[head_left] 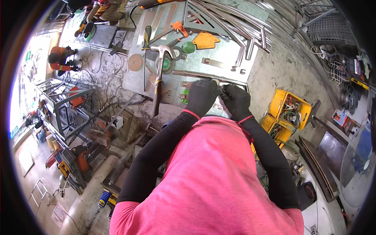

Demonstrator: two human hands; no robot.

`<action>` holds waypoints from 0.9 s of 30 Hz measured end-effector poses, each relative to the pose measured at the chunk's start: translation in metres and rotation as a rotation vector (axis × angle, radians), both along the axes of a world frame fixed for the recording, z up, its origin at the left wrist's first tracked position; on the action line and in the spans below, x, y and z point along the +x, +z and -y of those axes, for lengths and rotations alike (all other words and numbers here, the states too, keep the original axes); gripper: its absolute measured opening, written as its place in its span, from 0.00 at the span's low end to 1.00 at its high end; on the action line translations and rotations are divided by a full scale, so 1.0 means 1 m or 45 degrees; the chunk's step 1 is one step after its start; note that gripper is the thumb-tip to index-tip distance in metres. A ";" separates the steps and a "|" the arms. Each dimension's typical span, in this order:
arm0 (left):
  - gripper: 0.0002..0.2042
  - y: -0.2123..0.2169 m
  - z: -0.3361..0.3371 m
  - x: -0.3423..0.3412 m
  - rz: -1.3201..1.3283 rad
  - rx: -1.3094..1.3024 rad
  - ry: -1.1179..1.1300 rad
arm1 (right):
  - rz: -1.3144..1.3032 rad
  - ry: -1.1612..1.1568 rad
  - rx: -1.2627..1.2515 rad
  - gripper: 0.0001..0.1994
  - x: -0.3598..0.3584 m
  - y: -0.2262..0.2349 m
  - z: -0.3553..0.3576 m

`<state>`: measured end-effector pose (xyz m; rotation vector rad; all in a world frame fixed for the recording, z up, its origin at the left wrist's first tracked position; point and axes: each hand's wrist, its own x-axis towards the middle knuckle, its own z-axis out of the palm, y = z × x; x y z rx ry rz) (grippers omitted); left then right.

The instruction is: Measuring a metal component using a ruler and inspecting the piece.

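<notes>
My left hand (201, 96) and my right hand (236, 100), both in dark gloves with red cuffs, meet at the near edge of the metal worktable (219, 52). The fingers of both are curled closed around something small and dark between them that I cannot make out. A small pale round tip (216, 82) shows at the left fingers. Just beyond the hands lies a long steel tube (192, 73). Left of them, a claw hammer (159, 74) rests with its handle hanging over the table edge. Short metal pieces (186, 84) lie beside my left hand.
Green grinding disc (166, 65), brown disc (135, 62), orange clamp (179, 29) and yellow angle holder (205, 40) lie on the table. Steel tubes (223, 19) pile up behind. A yellow toolbox (290, 109) stands right; metal frames (64, 102) stand left. Two people (58, 58) work far left.
</notes>
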<state>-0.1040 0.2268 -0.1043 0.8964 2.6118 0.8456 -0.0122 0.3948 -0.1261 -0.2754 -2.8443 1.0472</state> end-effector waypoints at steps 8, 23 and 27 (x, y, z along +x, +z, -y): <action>0.11 -0.001 -0.002 0.001 -0.007 -0.060 -0.002 | 0.011 0.053 0.029 0.07 0.001 0.003 0.000; 0.13 0.001 0.018 0.004 -0.052 0.061 -0.003 | 0.328 0.052 0.269 0.15 -0.001 0.036 -0.003; 0.12 0.017 0.024 0.001 -0.116 -0.010 0.016 | 0.401 0.163 0.531 0.13 -0.012 0.050 0.000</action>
